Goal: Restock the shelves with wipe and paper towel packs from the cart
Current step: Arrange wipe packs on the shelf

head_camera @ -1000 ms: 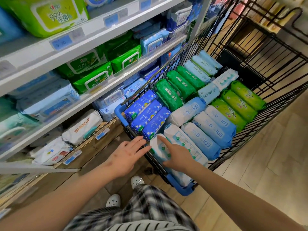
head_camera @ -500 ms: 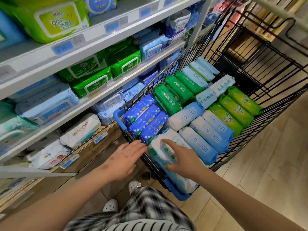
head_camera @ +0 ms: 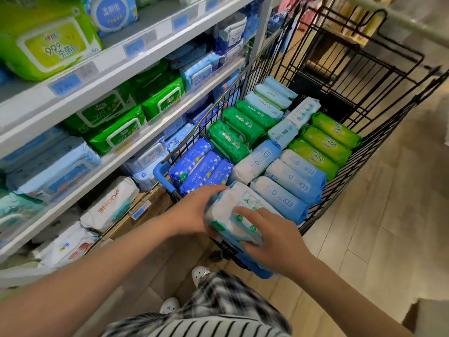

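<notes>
A black wire cart [head_camera: 379,147] holds rows of wipe packs: dark blue [head_camera: 199,166], dark green [head_camera: 233,137], lime green [head_camera: 323,144] and pale blue EDI packs [head_camera: 289,188]. At the cart's near corner, a white and light-blue wipe pack [head_camera: 233,220] is held between both hands. My left hand [head_camera: 192,210] grips its left end, fingers curled over the top. On its right side my right hand [head_camera: 272,237] grips it, fingers over the top and thumb at its near edge. The pack sits tilted, raised slightly above the packs under it.
White shelves [head_camera: 116,62] on the left carry green, blue and white wipe packs behind blue price tags. A white DUOHE pack [head_camera: 109,203] lies on the low shelf. Wooden floor opens to the right. My shoes [head_camera: 170,305] and checked shorts are below.
My left hand moved right onto the pack's left end and closed on it. My right hand curled round the pack, which has tipped up from the row.
</notes>
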